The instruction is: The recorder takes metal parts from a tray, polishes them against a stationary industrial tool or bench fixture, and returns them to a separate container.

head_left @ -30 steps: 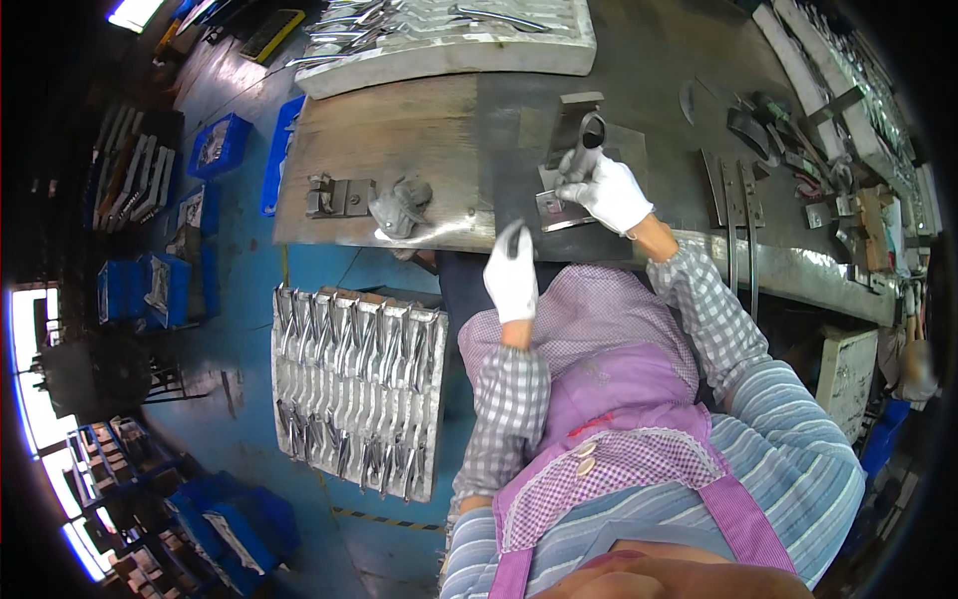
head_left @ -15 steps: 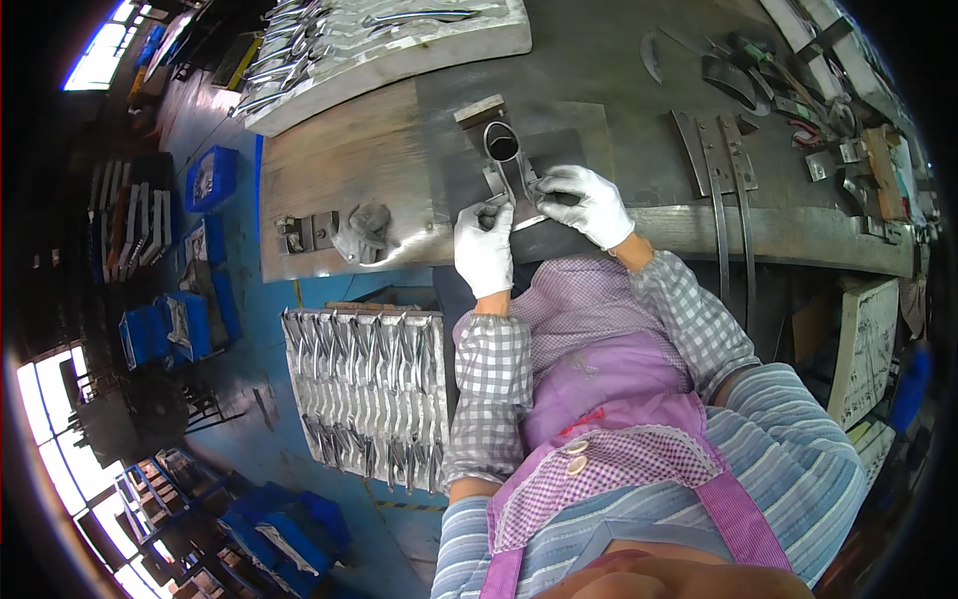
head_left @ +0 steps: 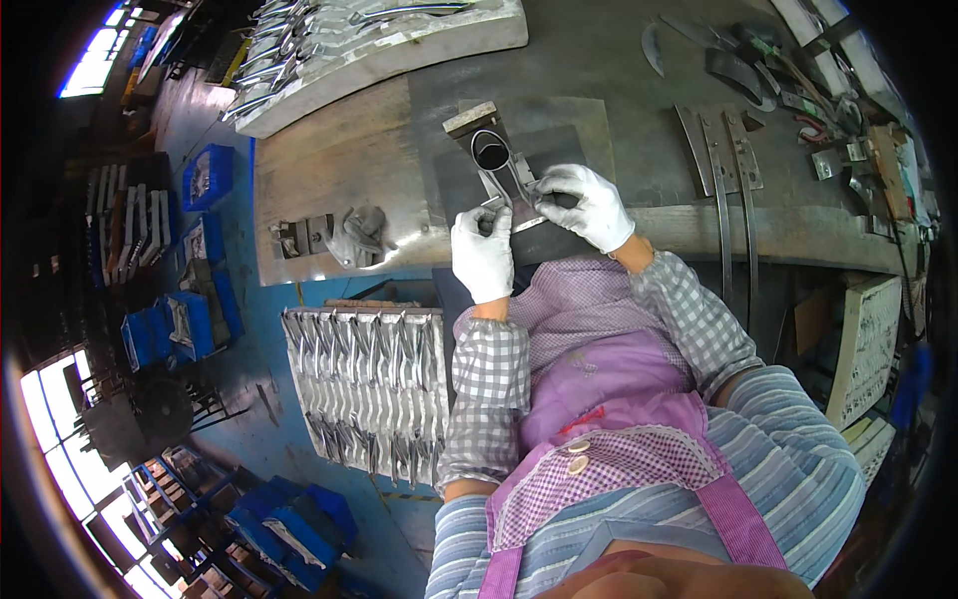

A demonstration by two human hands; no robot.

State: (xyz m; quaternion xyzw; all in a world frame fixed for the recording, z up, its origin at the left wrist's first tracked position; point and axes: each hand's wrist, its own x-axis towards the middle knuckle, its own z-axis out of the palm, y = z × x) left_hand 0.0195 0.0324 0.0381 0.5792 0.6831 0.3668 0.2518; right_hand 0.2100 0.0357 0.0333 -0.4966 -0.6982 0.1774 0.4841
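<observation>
Grey metal part (head_left: 518,178), shiny, loop-ended, dark inside, L hand (head_left: 482,255) + R hand (head_left: 593,210) pinching it, each grip narrow

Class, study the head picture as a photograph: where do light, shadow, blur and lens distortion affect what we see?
Head view: the windows at far left are blown out; glare whitens the workbench beside the crumpled grey cloth; the tubular metal part looks dark inside. Same head view: the workbench's near edge bends, and the blue object near the right rim is blurred.
</observation>
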